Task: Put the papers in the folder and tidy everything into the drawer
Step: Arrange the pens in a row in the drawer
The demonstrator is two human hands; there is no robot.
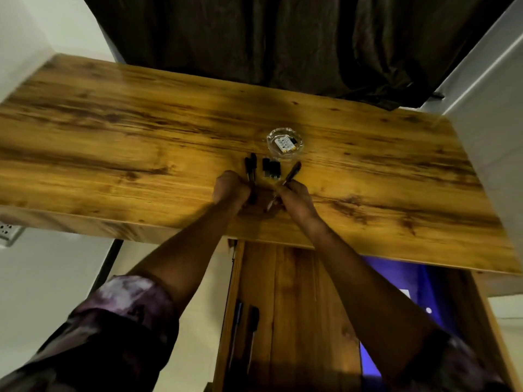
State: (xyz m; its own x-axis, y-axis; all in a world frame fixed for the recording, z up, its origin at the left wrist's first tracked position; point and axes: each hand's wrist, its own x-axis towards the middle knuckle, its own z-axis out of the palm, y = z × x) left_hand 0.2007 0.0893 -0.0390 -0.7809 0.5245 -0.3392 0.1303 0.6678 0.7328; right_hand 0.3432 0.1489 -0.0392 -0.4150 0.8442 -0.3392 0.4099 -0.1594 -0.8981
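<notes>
Both my hands rest on the wooden desk (113,142) near its front edge. My left hand (230,189) is closed around two black pens (250,166) whose capped ends stick out past my fingers. A dark brown pen (291,172) is gripped slantwise in my right hand (295,196). Two small black objects (271,166) lie on the desk between the pens. Below the desk the wooden drawer (297,306) is pulled out; two pens (244,326) lie at its left side and a blue folder (410,301) at its right, partly hidden by my right arm.
A clear glass ashtray (284,142) holding a small white card or packet stands just beyond the pens. A dark curtain (283,38) hangs behind the desk. A white wall socket (8,232) shows at the lower left, and a white wall (495,137) borders the desk's right end.
</notes>
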